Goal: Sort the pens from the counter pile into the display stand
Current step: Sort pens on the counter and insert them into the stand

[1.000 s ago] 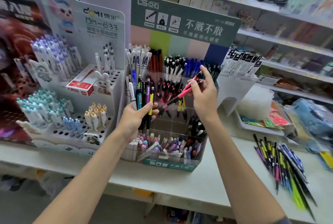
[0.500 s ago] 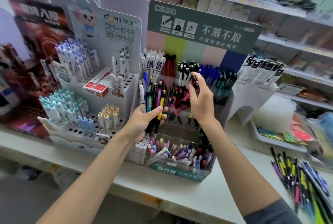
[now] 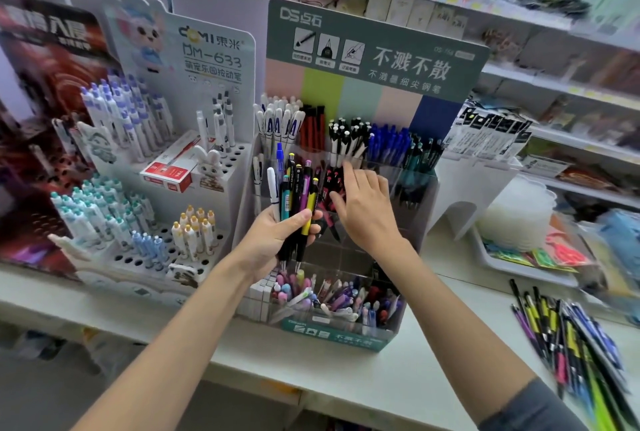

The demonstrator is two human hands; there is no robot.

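A stationery shop: pen display stands (image 3: 346, 337) on a counter (image 3: 433, 371), stocked shelves (image 3: 519, 15) behind.

Green header card (image 3: 374, 49) on the display stand (image 3: 420, 209) read "DS点石" top left and big white "不溅不散", with a smaller line beneath, "不溅墨细尖钢笔". The captions under its three icons were too small to read. The green base strip (image 3: 332, 335) carried white text, possibly the same "不溅不散", but blurred. The white header card (image 3: 211, 56) to the left read "DOMI 東米", "DM-633", "萌宠乐园按动笔". The dark red poster (image 3: 52, 35) had large smeared characters, not legible. Print on the red box (image 3: 166, 174) was unreadable.
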